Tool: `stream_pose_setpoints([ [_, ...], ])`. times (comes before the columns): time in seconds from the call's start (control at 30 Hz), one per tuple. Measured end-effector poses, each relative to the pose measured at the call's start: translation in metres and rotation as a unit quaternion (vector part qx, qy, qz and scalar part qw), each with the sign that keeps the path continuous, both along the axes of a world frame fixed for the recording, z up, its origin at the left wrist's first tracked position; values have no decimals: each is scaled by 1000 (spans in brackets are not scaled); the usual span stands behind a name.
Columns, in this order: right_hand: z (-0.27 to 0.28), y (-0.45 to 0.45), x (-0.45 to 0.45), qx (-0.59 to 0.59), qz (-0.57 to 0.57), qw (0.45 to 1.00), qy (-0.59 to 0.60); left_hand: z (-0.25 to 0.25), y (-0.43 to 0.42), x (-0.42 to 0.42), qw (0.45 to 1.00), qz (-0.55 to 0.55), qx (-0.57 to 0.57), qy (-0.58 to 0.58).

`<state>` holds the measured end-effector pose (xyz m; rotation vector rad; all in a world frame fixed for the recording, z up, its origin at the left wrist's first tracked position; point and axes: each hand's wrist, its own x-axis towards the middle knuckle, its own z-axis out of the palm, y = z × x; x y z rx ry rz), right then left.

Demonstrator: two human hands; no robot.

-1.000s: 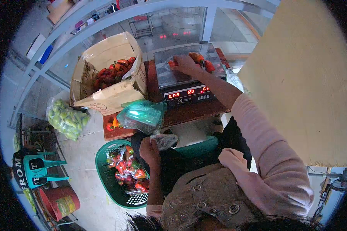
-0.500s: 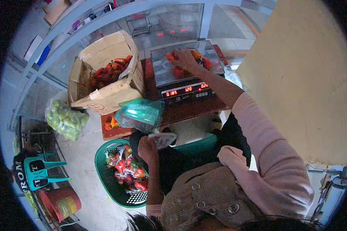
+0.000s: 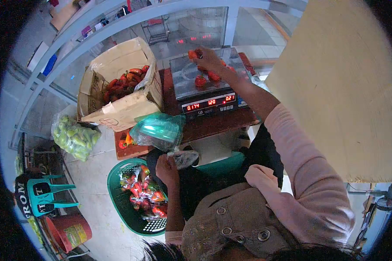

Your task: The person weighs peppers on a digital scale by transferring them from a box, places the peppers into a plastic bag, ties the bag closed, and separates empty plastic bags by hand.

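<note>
My right hand point(image 3: 210, 61) is closed on a red pepper point(image 3: 194, 54) over the far left of a digital scale's metal plate point(image 3: 183, 85). Several more red peppers point(image 3: 200, 81) lie on the plate under and beside that hand. Red digits glow on the scale's display point(image 3: 209, 102), reading 0.174, 1.20 and 0.21. Down by my lap, my left hand point(image 3: 167, 170) grips a clear plastic bag point(image 3: 185, 159). Just beyond that bag lies a pile of clear and green-tinted plastic bags point(image 3: 159, 129).
Left of the scale, a cardboard box point(image 3: 122, 114) holds many red peppers. Bagged peppers fill part of a green basket point(image 3: 117, 209) by my left arm. A bag of green vegetables point(image 3: 76, 137), a teal stool point(image 3: 41, 195) and a red bucket point(image 3: 69, 230) stand further left.
My right hand has risen off the pile with a red pepper, moving slightly back. The weight reading fell from 0.185 to 0.174. My left hand stays put with its bag.
</note>
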<state>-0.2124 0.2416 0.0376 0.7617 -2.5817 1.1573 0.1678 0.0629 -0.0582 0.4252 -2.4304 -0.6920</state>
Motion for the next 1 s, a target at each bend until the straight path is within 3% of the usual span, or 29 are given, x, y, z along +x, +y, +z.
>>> stream_pose_setpoints([
  [0.17, -26, 3, -27, -11, -3, 1000, 2, -9, -3, 0, 1000, 6, 4, -20],
  [0.27, -14, 2, -19, -89, 35, 988, -125, -4, -3, 2, 999, 3, 34, -38],
  [0.33, -27, 6, -21, -241, 95, 930, -260, 1, -1, 0, 999, -2, 37, -16],
  [0.43, -30, 3, -23, -354, 145, 852, -357, -6, -7, 2, 997, -16, 13, -71],
  [0.5, -20, -1, -17, -299, 170, 888, -304, -4, -5, 0, 996, -3, 56, -72],
  [0.53, -16, 0, -18, -222, 183, 930, -228, -4, -2, -2, 994, 3, 77, -73],
  [0.6, -15, -5, -25, -138, 207, 964, -92, -13, 2, -8, 996, -31, 73, -51],
  [0.63, -19, -8, -30, -133, 219, 966, -36, -18, 6, -13, 995, -49, 72, -40],
  [0.73, -26, -6, -45, -48, 215, 975, -5, -28, 25, -34, 951, -105, 284, -58],
  [0.8, -29, 1, -47, 17, 187, 979, 79, -23, 32, -49, 947, -149, 270, -86],
  [0.87, -25, 4, -38, 61, 143, 951, 267, -31, 36, -68, 948, -195, 241, -78],
  [0.93, 6, -7, -17, -11, 138, 987, -76, -52, 39, -91, 949, -244, 196, -34],
  [0.97, 16, -12, -13, -44, 127, 959, -248, -53, 39, -104, 926, -271, 254, -68],
  [1.0, 16, -16, -17, -91, 169, 937, -291, -50, 38, -118, 897, -297, 312, -101],
])
